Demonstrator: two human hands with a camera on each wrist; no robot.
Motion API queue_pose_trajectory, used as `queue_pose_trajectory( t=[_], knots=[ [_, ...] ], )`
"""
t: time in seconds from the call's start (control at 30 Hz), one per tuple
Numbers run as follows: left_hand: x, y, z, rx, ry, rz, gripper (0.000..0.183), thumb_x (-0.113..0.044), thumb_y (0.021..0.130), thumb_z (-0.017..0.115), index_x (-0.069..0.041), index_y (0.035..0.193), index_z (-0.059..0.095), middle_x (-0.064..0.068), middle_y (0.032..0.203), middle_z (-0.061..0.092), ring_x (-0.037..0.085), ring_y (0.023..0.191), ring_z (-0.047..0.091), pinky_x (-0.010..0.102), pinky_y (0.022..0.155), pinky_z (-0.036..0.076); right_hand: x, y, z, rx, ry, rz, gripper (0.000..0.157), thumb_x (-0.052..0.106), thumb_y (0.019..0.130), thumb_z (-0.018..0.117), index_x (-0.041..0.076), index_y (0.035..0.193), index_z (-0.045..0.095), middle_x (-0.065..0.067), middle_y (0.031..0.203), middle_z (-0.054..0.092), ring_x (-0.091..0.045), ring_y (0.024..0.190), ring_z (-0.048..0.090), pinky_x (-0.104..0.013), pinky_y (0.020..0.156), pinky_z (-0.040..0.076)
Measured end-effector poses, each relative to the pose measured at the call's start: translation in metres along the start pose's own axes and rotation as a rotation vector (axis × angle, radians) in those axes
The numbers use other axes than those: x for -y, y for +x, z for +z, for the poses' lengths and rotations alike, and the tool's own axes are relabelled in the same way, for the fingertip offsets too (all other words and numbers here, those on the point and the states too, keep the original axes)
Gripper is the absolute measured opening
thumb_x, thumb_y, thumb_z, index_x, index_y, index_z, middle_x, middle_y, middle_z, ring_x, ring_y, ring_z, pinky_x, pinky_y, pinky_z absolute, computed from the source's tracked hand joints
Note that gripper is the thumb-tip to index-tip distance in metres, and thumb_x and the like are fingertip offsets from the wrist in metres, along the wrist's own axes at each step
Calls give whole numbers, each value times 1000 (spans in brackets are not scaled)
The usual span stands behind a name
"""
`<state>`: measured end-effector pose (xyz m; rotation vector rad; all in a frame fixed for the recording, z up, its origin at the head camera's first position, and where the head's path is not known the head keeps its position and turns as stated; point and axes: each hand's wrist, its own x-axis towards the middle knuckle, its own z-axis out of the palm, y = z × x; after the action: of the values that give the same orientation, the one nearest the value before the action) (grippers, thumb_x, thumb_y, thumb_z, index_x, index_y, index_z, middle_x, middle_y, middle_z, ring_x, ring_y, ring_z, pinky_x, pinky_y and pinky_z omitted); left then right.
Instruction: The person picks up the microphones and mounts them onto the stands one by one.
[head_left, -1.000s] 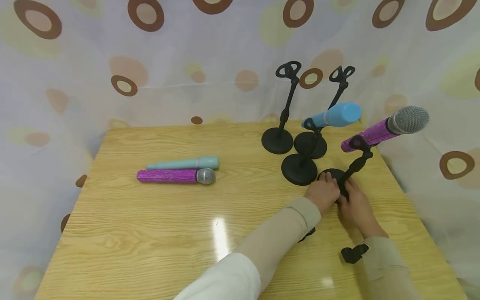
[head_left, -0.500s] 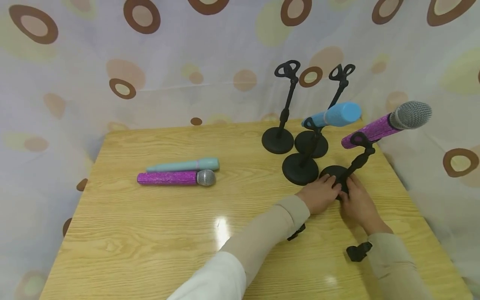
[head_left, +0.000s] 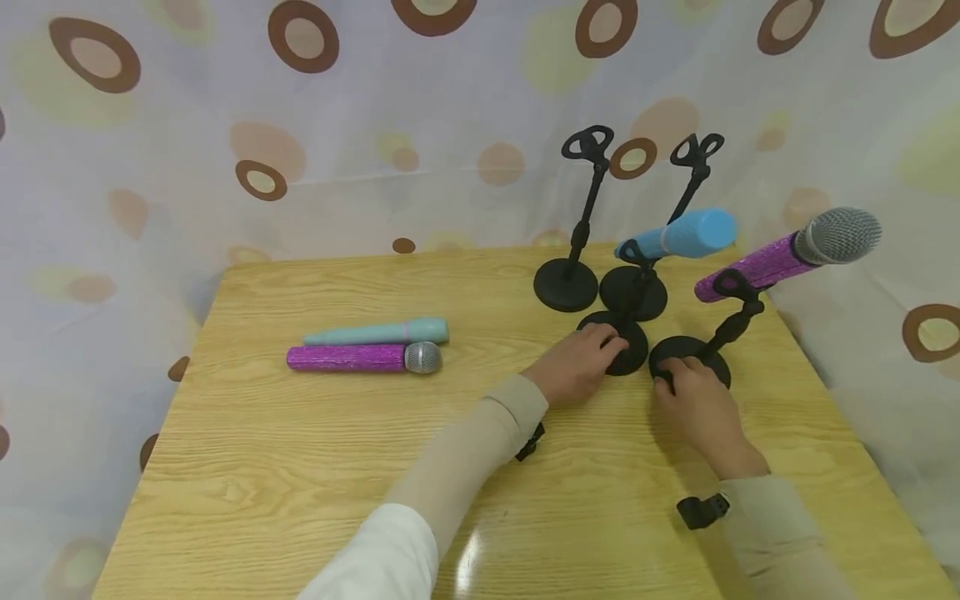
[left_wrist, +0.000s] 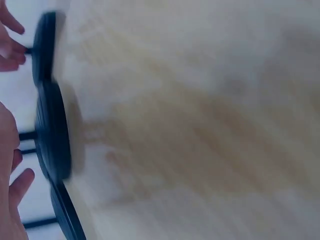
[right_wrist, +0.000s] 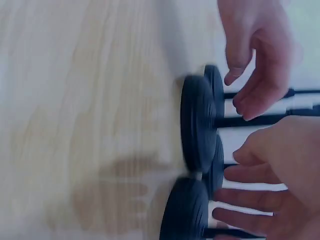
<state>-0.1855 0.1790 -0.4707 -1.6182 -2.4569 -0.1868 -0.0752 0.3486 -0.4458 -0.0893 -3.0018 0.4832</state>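
Note:
My left hand [head_left: 577, 364] reaches over the round black base of a mic stand [head_left: 628, 354] whose clip holds a blue microphone [head_left: 678, 236]. In the right wrist view, that left hand's [right_wrist: 260, 55] fingers are loosely bent with nothing between them. My right hand [head_left: 701, 408] is at the base of the neighbouring stand [head_left: 716, 367], which bears a purple microphone [head_left: 765, 260] with a silver mesh head. Its fingers look spread and relaxed in the right wrist view. Both microphones tilt upward to the right.
Two more black stands [head_left: 566, 285] [head_left: 636, 293] with bare clips stand behind. A pale teal microphone [head_left: 378, 332] and a second purple microphone [head_left: 360, 358] lie side by side on the wooden table [head_left: 322, 467]. A patterned curtain [head_left: 337, 208] hangs behind the table.
My left hand has left the base of the purple microphone's stand and moved left to the blue microphone's stand. My right hand stays at the purple microphone's stand.

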Motion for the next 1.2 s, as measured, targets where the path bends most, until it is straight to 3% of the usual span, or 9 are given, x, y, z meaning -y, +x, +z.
queue_pose_trajectory(
  t=[0.27, 0.4, 0.5, 0.73, 0.87, 1.07, 1.2],
  knots=[
    [45, -15, -5, 126, 113, -256, 45, -25, 94, 42, -14, 136, 31, 7, 136, 34, 21, 126, 34, 31, 96, 41, 48, 31, 26, 71, 37, -146, 28, 18, 90, 49, 1, 111, 57, -17, 114, 50, -35, 104, 50, -50, 85, 44],
    [59, -15, -4, 230, 166, -376, 55, -30, 94, 42, -15, 142, 19, 6, 145, 24, 22, 133, 25, 34, 99, 38, 66, 52, 39, 45, 25, -228, 30, 17, 90, 49, -1, 113, 55, -17, 119, 48, -33, 106, 49, -47, 89, 44],
    [63, -14, -4, 298, 190, -433, 62, -29, 94, 42, -16, 145, 9, 3, 150, 14, 20, 137, 18, 36, 102, 36, 72, 71, 47, 37, 4, -243, 34, 16, 91, 47, -3, 118, 52, -20, 124, 45, -35, 111, 47, -47, 93, 42],
    [64, -3, -6, 455, 218, -456, 65, -33, 95, 39, -19, 145, 1, -2, 152, 0, 14, 139, 8, 41, 105, 31, 75, 112, 53, 168, -114, -193, 48, 15, 92, 43, -15, 129, 34, -32, 137, 27, -43, 126, 31, -51, 101, 32],
    [64, 1, -5, 528, 218, -475, 63, -38, 95, 35, -21, 145, 2, -4, 152, -1, 11, 139, 8, 39, 104, 34, 72, 128, 61, 224, -169, -126, 57, 17, 91, 45, -15, 133, 25, -33, 140, 18, -45, 129, 21, -52, 102, 29],
    [61, 3, -2, 492, 189, -496, 61, -37, 94, 38, -20, 145, 10, -5, 152, 8, 12, 138, 15, 40, 101, 38, 75, 132, 70, 248, -208, -97, 62, 19, 91, 46, -14, 136, 19, -34, 142, 12, -45, 133, 12, -50, 110, 14],
    [60, 5, -4, 469, 184, -505, 62, -37, 93, 42, -19, 145, 14, -4, 151, 12, 12, 137, 18, 40, 101, 37, 78, 130, 67, 227, -174, -102, 63, 18, 89, 48, -14, 136, 21, -33, 142, 13, -45, 132, 14, -51, 109, 16]
  ],
)
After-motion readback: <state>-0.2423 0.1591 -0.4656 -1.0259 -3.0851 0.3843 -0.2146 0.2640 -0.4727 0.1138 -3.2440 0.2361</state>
